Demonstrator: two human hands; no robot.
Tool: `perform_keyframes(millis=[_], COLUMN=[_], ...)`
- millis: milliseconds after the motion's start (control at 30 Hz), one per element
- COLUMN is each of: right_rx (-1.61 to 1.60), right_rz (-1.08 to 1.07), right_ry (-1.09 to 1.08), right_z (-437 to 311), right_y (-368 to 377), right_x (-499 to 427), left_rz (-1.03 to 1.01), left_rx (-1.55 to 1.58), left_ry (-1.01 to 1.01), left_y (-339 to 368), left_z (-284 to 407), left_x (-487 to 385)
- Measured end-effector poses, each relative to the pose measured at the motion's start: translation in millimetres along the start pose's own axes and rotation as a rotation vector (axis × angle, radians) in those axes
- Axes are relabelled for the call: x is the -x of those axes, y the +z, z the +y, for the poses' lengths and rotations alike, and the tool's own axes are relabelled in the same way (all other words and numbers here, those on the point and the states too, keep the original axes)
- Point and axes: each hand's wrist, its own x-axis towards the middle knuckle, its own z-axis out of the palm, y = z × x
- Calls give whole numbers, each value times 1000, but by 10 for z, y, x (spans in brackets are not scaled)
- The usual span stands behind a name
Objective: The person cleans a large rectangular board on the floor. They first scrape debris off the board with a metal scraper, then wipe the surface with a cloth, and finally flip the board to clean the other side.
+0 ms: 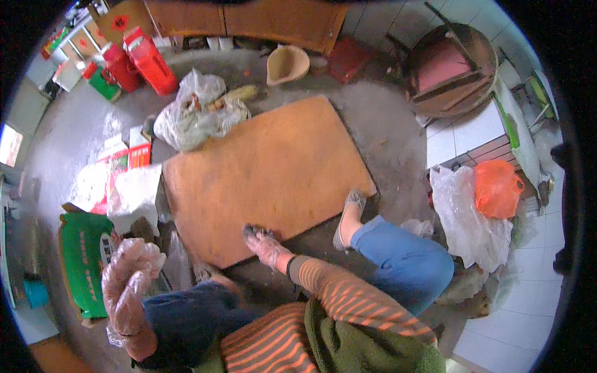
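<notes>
My right hand [268, 250], in a clear plastic glove, presses a small dark grey scrubber or wad [254, 230] onto the near edge of a flat wooden board [270, 172]. The board lies on the floor in front of me, with brown smudges on its tan face. My left hand [133, 275], also in a loose clear glove, is raised over my left thigh, apart from the board. Its fingers look bent; wrinkled plastic hides whether anything is in them. Beside it stands a green carton [86, 265] bearing writing.
White plastic bags [191, 133] with corn cobs touch the board's far left edge. Red jugs [149, 60], a tan scoop-shaped basin [288, 65] and a wooden cabinet [261, 18] stand beyond. An orange bag [498, 189] lies right, below an overturned round table [452, 70].
</notes>
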Motion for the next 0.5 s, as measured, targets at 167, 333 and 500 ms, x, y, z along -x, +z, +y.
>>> perform_keyframes(millis=[167, 333, 500], right_rx=[-567, 0, 645], right_rz=[78, -133, -104], right_ry=[356, 853, 441], right_z=[949, 1552, 665], right_y=[-370, -455, -352], right_x=[241, 657, 284], left_rz=[23, 53, -46], left_rx=[-12, -64, -391], left_ry=[-32, 45, 283], left_y=[-9, -31, 15], left_z=[6, 23, 72], left_x=[-32, -25, -75])
